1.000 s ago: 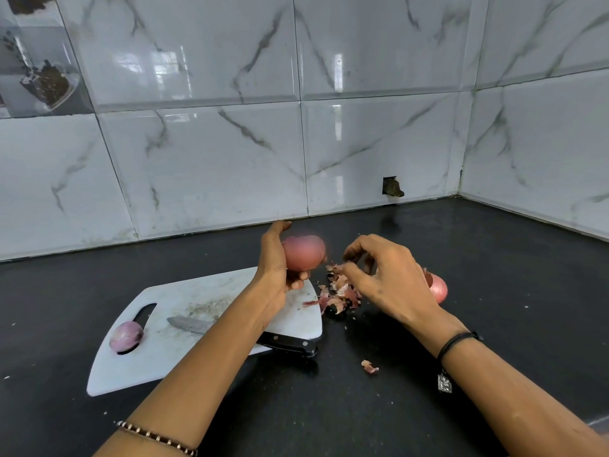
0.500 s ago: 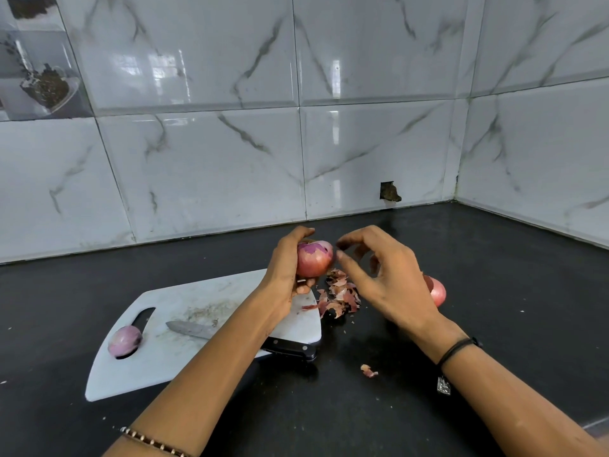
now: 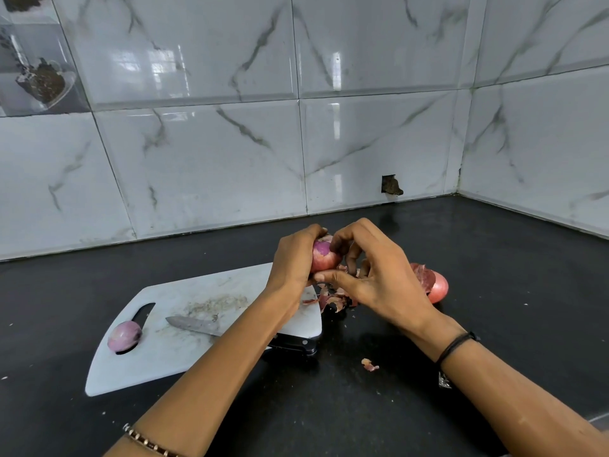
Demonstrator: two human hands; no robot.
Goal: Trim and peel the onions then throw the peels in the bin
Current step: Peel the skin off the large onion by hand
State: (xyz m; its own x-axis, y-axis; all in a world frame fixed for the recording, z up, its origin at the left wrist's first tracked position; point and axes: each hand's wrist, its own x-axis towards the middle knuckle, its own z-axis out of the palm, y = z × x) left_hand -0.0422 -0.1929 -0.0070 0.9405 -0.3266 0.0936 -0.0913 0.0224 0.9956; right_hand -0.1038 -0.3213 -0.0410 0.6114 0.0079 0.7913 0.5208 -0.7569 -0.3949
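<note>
Aloft, onion in grip of left hand, trimmed end toward camera, right hand fingers tight on it

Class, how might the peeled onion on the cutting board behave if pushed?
Rounded, the peeled onion would probably roll, though the handle slot of the cutting board seems to cradle it. Its smooth bare surface may be slippery.

Plainly a kitchen: glossy marble-look wall tiles at 12 o'clock, chopping board and knife on black table at 7 o'clock.
</note>
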